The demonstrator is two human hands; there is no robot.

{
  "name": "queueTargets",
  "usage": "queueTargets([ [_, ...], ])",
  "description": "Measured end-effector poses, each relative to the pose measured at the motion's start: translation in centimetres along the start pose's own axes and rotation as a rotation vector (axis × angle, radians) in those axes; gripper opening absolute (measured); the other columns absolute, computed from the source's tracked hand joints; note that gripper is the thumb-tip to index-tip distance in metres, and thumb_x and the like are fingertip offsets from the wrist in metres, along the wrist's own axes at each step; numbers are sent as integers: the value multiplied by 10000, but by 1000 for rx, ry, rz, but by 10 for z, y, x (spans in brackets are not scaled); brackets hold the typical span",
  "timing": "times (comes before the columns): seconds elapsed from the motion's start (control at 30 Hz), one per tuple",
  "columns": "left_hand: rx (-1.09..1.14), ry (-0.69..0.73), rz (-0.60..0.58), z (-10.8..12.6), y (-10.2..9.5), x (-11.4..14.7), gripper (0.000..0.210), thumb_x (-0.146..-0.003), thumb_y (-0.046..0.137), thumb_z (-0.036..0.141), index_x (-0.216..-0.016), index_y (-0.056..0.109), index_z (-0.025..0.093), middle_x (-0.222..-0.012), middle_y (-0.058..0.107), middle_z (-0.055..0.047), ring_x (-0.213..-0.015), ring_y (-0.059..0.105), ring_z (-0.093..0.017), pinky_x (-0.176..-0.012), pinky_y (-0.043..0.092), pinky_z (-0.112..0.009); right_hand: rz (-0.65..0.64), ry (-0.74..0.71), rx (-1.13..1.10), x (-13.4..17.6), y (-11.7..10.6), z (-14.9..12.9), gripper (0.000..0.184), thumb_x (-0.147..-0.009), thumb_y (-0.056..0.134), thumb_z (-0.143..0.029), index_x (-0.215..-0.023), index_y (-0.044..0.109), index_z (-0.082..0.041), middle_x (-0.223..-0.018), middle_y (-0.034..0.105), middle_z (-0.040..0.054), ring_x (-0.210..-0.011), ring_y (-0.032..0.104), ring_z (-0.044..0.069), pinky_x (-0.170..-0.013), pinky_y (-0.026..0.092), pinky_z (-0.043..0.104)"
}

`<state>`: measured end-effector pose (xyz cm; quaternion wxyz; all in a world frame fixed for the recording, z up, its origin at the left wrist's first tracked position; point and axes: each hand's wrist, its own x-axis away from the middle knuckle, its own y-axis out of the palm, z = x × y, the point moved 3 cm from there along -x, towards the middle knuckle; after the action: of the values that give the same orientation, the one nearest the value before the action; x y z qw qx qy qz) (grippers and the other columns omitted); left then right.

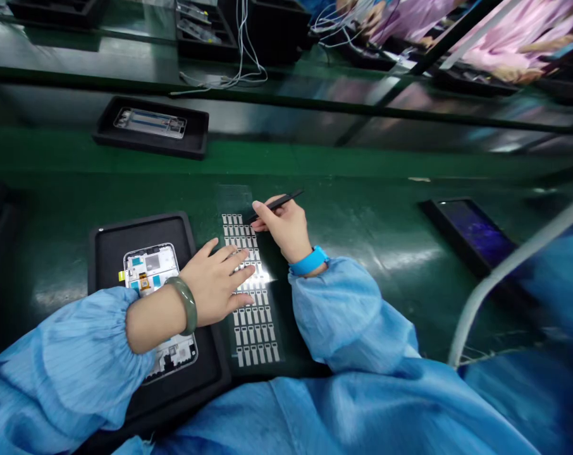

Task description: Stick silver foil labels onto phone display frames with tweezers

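Observation:
A clear sheet bearing rows of small pale stickers (pixel 255 335) lies flat on the green bench. Across its middle rests my left hand (pixel 217 278), palm down with the fingers spread. My right hand (pixel 284 224) pinches black tweezers (pixel 279 201), whose tip points down at the upper rows of the sheet. Left of the sheet, a black tray (pixel 109 253) holds an opened phone or tablet housing (pixel 175 354) with white inner parts and a yellow tab. My left forearm passes over that housing and hides its middle.
A second black tray (pixel 198 136) with a metal frame (pixel 151 122) stands farther back. At right lies a dark tray with a lit screen (pixel 476 230), near a pale curved tube (pixel 518 259). White cables (pixel 246 57) hang at the raised back shelf, beyond which people in pink work.

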<state>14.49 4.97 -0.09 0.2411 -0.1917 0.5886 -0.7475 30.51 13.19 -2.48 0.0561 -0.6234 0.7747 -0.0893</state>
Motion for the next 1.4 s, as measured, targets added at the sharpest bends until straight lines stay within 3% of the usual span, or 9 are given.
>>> queueTargets([
  [0.47,4,4,1,1,-3,-1,450,-864,444,385,-1269,471,191,-1366,451,-105,-1227,400,-298,-1041,246,-533,-29,-25,32,-4,10,2,326,-694,677,-425,-781,503,-162,-547,600,-21,-499,640,128,-463,547,208],
  [1.17,25,10,13,2,-1,-2,457,-857,453,385,-1264,468,178,-1358,446,-115,-1208,406,-297,-1052,241,-500,-46,57,-20,-7,14,3,290,-676,690,-386,-743,511,-168,-530,586,-28,-476,616,113,-437,529,193],
  [1.4,66,14,31,3,-3,-2,449,-841,488,351,-1245,485,154,-1344,455,-132,-1185,415,-318,-1001,316,-482,-174,131,-162,-6,11,-14,218,-694,669,-315,-663,526,-152,-552,595,-26,-418,539,44,-415,482,134],
])
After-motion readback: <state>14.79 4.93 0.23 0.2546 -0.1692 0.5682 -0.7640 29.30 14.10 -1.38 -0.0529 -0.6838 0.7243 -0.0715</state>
